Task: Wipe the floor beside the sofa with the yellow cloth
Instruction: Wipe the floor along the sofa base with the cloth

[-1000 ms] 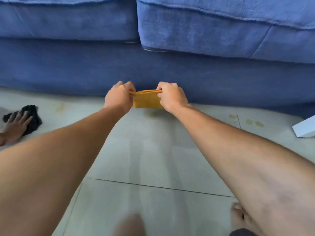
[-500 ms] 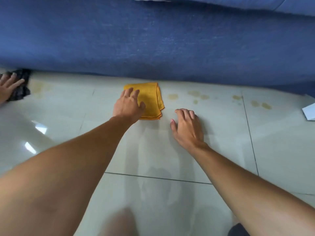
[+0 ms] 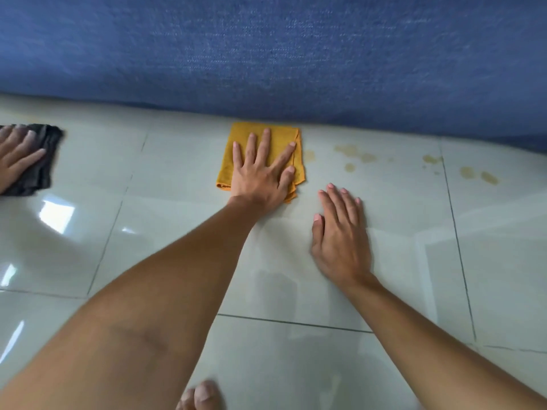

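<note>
The folded yellow cloth (image 3: 229, 161) lies flat on the pale tiled floor (image 3: 399, 261), close to the base of the blue sofa (image 3: 266, 54). My left hand (image 3: 260, 176) rests palm down on the cloth with fingers spread, pressing it to the floor. My right hand (image 3: 340, 232) lies flat on the bare tile just right of the cloth and nearer to me, holding nothing. Yellowish stains (image 3: 355, 155) dot the floor to the right of the cloth along the sofa; more stains (image 3: 476, 174) sit farther right.
At the left edge another person's hand (image 3: 14, 158) presses a dark cloth (image 3: 41, 170) on the floor. My toes (image 3: 201, 395) show at the bottom edge. The tiles are glossy, with window glare on the left.
One second ago both hands held the cloth up in front of the sofa. It now lies on the floor under my flattened left hand, and my right hand has let go.
</note>
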### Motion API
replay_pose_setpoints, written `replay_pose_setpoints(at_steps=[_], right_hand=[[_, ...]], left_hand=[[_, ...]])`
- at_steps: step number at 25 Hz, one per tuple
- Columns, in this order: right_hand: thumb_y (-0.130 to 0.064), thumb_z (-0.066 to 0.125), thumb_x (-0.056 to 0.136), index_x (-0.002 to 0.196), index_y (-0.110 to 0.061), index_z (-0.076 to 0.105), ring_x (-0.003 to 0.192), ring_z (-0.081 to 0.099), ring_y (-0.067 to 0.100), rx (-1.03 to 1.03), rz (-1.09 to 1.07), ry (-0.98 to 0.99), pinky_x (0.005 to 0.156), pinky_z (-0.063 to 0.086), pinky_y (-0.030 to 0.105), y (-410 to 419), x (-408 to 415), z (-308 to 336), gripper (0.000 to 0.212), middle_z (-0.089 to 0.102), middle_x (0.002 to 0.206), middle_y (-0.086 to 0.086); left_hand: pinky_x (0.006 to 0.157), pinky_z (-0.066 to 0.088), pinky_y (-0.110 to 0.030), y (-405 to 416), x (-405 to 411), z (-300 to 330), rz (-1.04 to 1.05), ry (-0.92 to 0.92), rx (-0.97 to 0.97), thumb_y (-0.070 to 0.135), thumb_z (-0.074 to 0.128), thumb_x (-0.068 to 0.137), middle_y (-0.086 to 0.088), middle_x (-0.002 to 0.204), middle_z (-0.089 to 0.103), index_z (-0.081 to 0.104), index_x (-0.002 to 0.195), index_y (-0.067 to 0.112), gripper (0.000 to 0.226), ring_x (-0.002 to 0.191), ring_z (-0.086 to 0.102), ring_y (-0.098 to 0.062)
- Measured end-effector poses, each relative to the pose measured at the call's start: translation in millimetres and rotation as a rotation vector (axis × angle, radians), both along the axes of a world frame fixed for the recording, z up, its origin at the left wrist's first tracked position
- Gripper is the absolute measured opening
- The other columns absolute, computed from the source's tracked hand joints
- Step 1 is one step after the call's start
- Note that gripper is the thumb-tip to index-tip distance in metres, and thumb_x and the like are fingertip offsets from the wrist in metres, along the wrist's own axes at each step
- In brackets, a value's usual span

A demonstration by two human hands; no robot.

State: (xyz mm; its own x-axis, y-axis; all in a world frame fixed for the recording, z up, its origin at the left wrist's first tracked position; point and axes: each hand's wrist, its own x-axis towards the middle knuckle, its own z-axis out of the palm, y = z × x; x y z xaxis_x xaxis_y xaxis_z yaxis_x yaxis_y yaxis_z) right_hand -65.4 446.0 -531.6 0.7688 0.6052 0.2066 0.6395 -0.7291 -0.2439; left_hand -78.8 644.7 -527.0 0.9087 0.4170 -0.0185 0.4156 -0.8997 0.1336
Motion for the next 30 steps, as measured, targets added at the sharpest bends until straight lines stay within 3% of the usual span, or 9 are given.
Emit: replay_pose_setpoints(at_steps=[4, 8, 14, 19, 22, 27, 30], right_hand=[[-0.034, 0.027, 0.098, 0.151, -0.014, 0.041, 0.15, 0.028, 0.033, -0.15, -0.032, 0.059, 0.123, 0.019, 0.056, 0.7, -1.2, 8.1, 0.058, 0.034, 0.162, 0.01], [-0.044, 0.024, 0.099, 0.157, -0.026, 0.025, 0.154, 0.015, 0.032, -0.252, -0.084, 0.099, 0.123, 0.01, 0.061, -0.3, 0.3, 6.0, 0.061, 0.02, 0.167, 0.003], [-0.049, 0.023, 0.098, 0.157, -0.026, 0.025, 0.154, 0.016, 0.033, -0.236, -0.088, 0.067, 0.122, 0.01, 0.062, 0.1, 1.6, -1.5, 0.063, 0.022, 0.166, 0.003], [-0.048, 0.03, 0.097, 0.155, -0.026, 0.032, 0.153, 0.022, 0.032, -0.193, -0.072, 0.087, 0.123, 0.012, 0.059, -2.5, 1.4, 3.6, 0.062, 0.029, 0.164, 0.003], [-0.051, 0.026, 0.096, 0.157, -0.031, 0.025, 0.155, 0.017, 0.028, -0.22, -0.036, 0.16, 0.125, 0.008, 0.054, -7.8, 9.4, 8.3, 0.064, 0.022, 0.166, -0.001], [-0.051, 0.025, 0.101, 0.159, -0.032, 0.006, 0.157, 0.0, 0.024, -0.3, 0.037, 0.25, 0.126, -0.001, 0.051, -15.2, 15.7, 15.2, 0.064, 0.002, 0.169, -0.003], [-0.051, 0.021, 0.102, 0.159, -0.031, 0.005, 0.156, -0.003, 0.024, -0.307, 0.047, 0.24, 0.126, -0.002, 0.051, -15.1, 12.7, 15.9, 0.063, 0.0, 0.169, -0.003]], left_hand=[[0.116, 0.001, -0.064, 3.6, -41.4, -1.1, 0.073, 0.016, -0.014, 0.059, 0.015, 0.095, -0.009, 0.165, 0.002, 0.008, 0.151, 0.048, 0.057, 0.149, 0.003, -0.04], [0.113, -0.003, -0.068, 66.1, -70.2, -1.2, 0.272, 0.053, -0.024, 0.064, 0.015, 0.092, -0.006, 0.165, -0.002, 0.004, 0.146, 0.057, 0.056, 0.149, -0.003, -0.04], [0.112, -0.007, -0.069, 114.1, -55.5, -0.7, 0.428, 0.097, -0.035, 0.069, 0.01, 0.088, -0.006, 0.165, -0.003, 0.006, 0.145, 0.059, 0.058, 0.148, -0.006, -0.041], [0.111, -0.007, -0.069, 53.0, -2.8, 3.2, 0.284, 0.085, -0.048, 0.063, 0.012, 0.091, -0.005, 0.165, -0.002, 0.006, 0.148, 0.055, 0.058, 0.148, -0.006, -0.042], [0.111, -0.006, -0.07, -3.5, 10.2, 2.3, 0.142, 0.078, -0.051, 0.063, 0.012, 0.091, -0.005, 0.165, -0.002, 0.007, 0.149, 0.053, 0.059, 0.148, -0.004, -0.042], [0.112, 0.002, -0.07, -35.0, -58.4, 3.1, 0.003, 0.056, 0.006, 0.062, 0.016, 0.094, -0.005, 0.165, 0.003, 0.006, 0.149, 0.053, 0.057, 0.148, 0.005, -0.043], [0.112, 0.006, -0.07, -3.3, -109.9, 0.8, 0.104, 0.065, 0.027, 0.063, 0.018, 0.093, -0.004, 0.165, 0.004, 0.005, 0.147, 0.056, 0.056, 0.148, 0.007, -0.042]])
